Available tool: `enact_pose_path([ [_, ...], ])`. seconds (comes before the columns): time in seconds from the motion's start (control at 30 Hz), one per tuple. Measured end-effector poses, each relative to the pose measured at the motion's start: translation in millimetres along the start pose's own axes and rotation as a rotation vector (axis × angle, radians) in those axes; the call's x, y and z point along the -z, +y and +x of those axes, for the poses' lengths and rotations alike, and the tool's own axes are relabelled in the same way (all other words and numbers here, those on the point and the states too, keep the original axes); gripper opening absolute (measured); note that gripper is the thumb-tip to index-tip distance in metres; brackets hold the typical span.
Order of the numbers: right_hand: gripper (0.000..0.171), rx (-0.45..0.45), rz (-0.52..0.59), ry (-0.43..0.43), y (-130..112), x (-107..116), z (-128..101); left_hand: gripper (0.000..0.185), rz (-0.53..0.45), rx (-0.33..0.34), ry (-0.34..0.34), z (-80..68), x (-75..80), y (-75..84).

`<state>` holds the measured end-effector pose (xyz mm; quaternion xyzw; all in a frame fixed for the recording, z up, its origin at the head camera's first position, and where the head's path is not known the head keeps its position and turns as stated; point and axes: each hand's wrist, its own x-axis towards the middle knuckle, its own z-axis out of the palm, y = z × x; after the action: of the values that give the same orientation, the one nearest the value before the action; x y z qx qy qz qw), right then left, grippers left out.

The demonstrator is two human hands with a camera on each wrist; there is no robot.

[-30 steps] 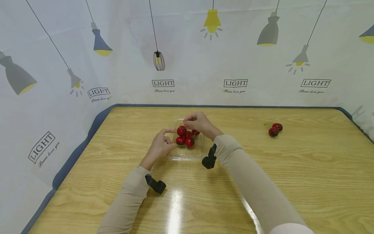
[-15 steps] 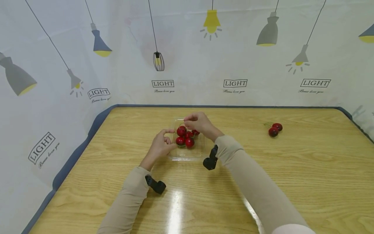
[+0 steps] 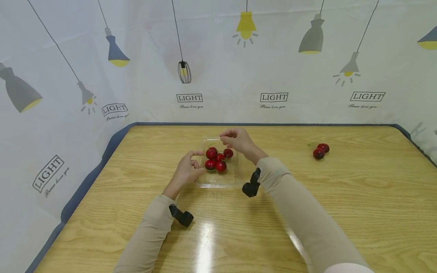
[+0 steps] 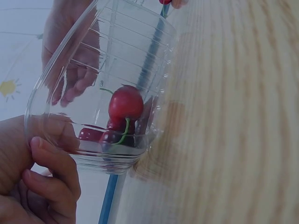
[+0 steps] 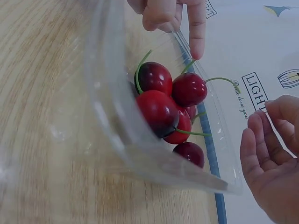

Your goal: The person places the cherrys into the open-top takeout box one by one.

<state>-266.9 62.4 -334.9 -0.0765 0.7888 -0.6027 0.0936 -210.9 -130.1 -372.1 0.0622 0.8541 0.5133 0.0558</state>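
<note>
A clear plastic container (image 3: 218, 178) sits mid-table with several red cherries (image 3: 216, 159) inside. My left hand (image 3: 187, 168) grips its left rim, thumb against the wall (image 4: 51, 163). My right hand (image 3: 235, 139) hovers just above the container's far right corner, its fingers loosely curled and holding nothing. In the right wrist view the right fingertips (image 5: 196, 35) hang a little above the cherries (image 5: 168, 98) and their green stems. The left hand (image 5: 271, 158) shows beside the container's rim (image 5: 224, 184).
Two more cherries (image 3: 319, 151) lie on the wooden table (image 3: 341, 197) to the right. A printed white curtain (image 3: 273, 76) encloses the far and left sides. Black wrist cameras (image 3: 251, 185) sit on both sleeves.
My right hand has lifted off the cherries and drawn back to the right, uncovering a cherry at the container's far right. The left hand and container have stayed in place.
</note>
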Motion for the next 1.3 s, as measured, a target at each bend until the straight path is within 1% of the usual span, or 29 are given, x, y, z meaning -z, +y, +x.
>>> enact_pose_path([
  [0.1,0.023,0.03,-0.001,0.029,1,5,-2,0.052,0.001,-0.008,0.001,-0.1,0.0,0.2],
  [0.23,0.023,0.042,0.003,0.084,4,13,-3,0.052,0.0,-0.008,-0.002,0.1,-0.2,-0.1],
  [0.4,0.024,0.033,0.011,0.146,9,25,-5,0.052,0.001,0.002,0.0,0.6,-0.8,-0.3],
  [0.57,0.025,0.019,0.014,0.187,15,37,-8,0.053,-0.003,0.006,0.001,-0.3,-1.0,0.5],
  [0.73,0.028,0.027,0.012,0.216,23,51,-13,0.052,-0.01,0.018,0.003,-0.7,-1.0,0.9],
  [0.87,0.028,0.027,-0.015,0.24,31,63,-17,0.052,-0.013,0.019,-0.001,-0.4,-1.0,0.6],
  [1.13,0.029,0.013,-0.041,0.262,43,86,-26,0.052,-0.024,0.02,-0.001,1.0,-1.1,-0.7],
  [1.3,0.03,0.015,-0.084,0.278,53,100,-31,0.052,-0.031,0.019,-0.002,1.0,-1.2,-1.0],
])
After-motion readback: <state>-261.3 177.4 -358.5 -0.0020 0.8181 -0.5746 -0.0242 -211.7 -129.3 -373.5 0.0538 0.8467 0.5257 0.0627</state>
